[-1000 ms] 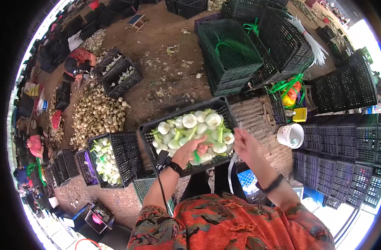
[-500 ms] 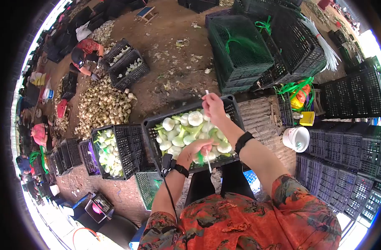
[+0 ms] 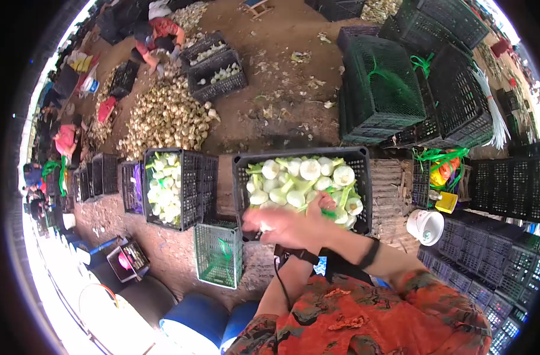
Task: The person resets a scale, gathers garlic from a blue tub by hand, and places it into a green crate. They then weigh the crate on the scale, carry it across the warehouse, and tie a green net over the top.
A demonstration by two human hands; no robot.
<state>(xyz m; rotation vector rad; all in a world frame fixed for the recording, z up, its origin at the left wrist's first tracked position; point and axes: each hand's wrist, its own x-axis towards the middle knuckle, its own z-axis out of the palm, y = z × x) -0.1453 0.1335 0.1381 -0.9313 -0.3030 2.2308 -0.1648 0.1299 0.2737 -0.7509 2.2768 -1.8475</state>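
A black plastic crate [image 3: 362, 155] in front of me is full of white garlic bulbs [image 3: 310, 170] with pale green stems. My left hand [image 3: 320, 203] is over the front right part of the garlic, its fingers closed around a tuft of green mesh [image 3: 328, 213]. Crossing over my left wrist, my right hand [image 3: 273, 223] reaches to the crate's front left edge. Motion blurs its fingers, and I cannot tell what they hold.
Another garlic-filled crate [image 3: 190, 183] stands to the left, with a green crate [image 3: 218, 260] nearer me. Loose garlic [image 3: 163, 115] is heaped beyond, beside a crouching person [image 3: 163, 34]. Net-covered crates [image 3: 382, 89] and a white bucket [image 3: 425, 226] are on the right.
My right hand has swept from the crate's back edge down and left across my left arm. My left hand has shifted right. The white strip between them no longer shows; the view has turned.
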